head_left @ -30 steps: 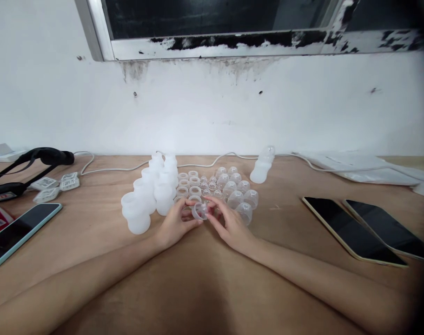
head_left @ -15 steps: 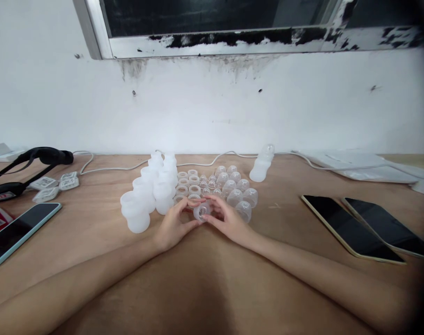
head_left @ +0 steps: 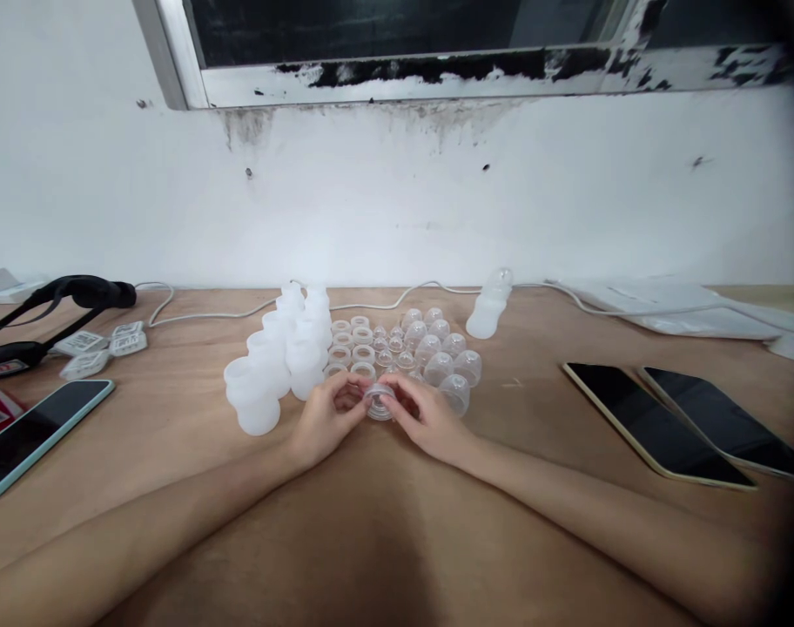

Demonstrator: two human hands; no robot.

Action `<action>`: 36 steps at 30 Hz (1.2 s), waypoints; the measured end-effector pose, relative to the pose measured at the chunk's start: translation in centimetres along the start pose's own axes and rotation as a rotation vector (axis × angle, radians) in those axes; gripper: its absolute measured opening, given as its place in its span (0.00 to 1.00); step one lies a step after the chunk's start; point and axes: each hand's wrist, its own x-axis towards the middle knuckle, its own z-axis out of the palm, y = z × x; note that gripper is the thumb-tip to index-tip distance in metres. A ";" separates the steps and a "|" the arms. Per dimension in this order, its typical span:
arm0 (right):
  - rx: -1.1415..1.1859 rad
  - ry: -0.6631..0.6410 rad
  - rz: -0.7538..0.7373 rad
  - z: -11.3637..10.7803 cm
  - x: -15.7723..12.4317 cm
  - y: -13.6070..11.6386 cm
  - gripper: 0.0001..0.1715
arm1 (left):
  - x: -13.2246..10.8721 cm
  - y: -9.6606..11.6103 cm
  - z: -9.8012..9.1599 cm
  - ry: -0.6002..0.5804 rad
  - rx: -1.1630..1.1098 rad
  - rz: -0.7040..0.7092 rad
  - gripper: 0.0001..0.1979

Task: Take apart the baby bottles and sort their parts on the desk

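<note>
Between the fingertips of both hands is a translucent bottle collar ring point(head_left: 380, 410), which looks to have a clear teat in it; fingers cover part of it. My left hand point(head_left: 332, 411) pinches its left edge, and my right hand point(head_left: 423, 414) grips the right one. Just beyond the hands lie rows of loose collar rings point(head_left: 339, 354) and clear bottle teats point(head_left: 406, 360). To their left, frosted baby bottles point(head_left: 258, 405) stand without tops. Clear domed caps point(head_left: 455, 394) are grouped to the right, the nearest close to my right hand.
A capped bottle point(head_left: 488, 309) stands at the back right. Two phones point(head_left: 658, 427) lie on the right and another phone point(head_left: 41, 427) on the left. Black headgear point(head_left: 57, 313), small white cases point(head_left: 87, 361), a white cable point(head_left: 397, 305) and plastic bags point(head_left: 671, 309) line the back.
The collar ring has been tilted: its round opening faced me before, and now its side shows more. Both hands' fingers have shifted around it, staying in nearly the same place.
</note>
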 end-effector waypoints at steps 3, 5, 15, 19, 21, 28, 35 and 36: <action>-0.089 0.030 -0.032 0.2 -0.1 0.0 0.09 | 0.0 0.0 0.1 0.011 0.049 -0.017 0.11; -0.115 0.037 -0.055 0.4 -0.3 0.2 0.08 | 0.1 0.0 0.2 0.010 0.103 -0.029 0.11; -0.087 0.052 0.084 0.2 -0.3 0.2 0.07 | 1.1 -0.3 1.2 0.083 0.200 0.013 0.09; -0.097 0.014 0.091 0.2 0.1 0.1 0.07 | 0.7 -0.1 1.1 0.112 0.239 0.086 0.08; -0.090 0.000 0.100 0.2 0.3 0.2 0.08 | 0.6 0.1 1.1 0.093 0.238 0.088 0.09; -0.122 -0.005 0.135 0.2 0.6 0.5 0.08 | 0.8 -0.1 1.3 0.043 0.136 0.001 0.10; -0.157 0.016 0.105 0.5 0.7 0.6 0.07 | 0.9 -0.3 1.2 0.049 0.159 -0.008 0.10; -0.155 0.015 0.093 0.5 0.7 0.5 0.06 | 0.9 -0.4 1.2 0.056 0.176 0.000 0.10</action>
